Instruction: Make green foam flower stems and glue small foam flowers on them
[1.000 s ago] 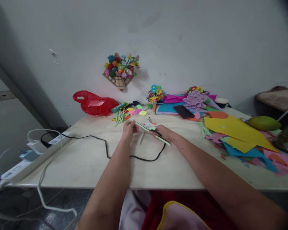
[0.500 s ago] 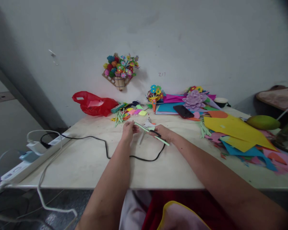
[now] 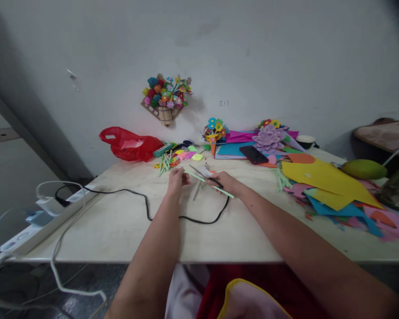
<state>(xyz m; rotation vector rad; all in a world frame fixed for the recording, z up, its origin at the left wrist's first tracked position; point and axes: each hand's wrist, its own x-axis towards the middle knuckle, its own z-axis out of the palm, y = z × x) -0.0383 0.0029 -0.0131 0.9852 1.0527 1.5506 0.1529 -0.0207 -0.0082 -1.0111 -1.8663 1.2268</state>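
Observation:
My left hand [image 3: 177, 178] is closed on one end of a thin light green strip [image 3: 194, 176], which looks like paper or craft foam. In my right hand [image 3: 222, 181] is a pair of black-handled scissors [image 3: 198, 171], with the blades pointing up and left beside the strip. The strip slants down to the right and passes by the right hand, its far end showing near the wrist. Below the hands a small pale strip lies on the table [image 3: 239, 235]. A bunch of similar green strips [image 3: 165, 163] rests just beyond the left hand.
Behind are a red plastic bag [image 3: 129, 144] and small coloured pieces [image 3: 186, 155]. A phone [image 3: 253, 154] lies on coloured sheets. Yellow sheets [image 3: 322, 177], scraps and a green-yellow fruit [image 3: 363, 169] are at right. A black cable [image 3: 147, 206] crosses the table from the power strip [image 3: 46, 221].
The scissor blades have swung up away from the light green strip and now show separately above it. Its right end sits slightly higher. Both hands stay nearly in place.

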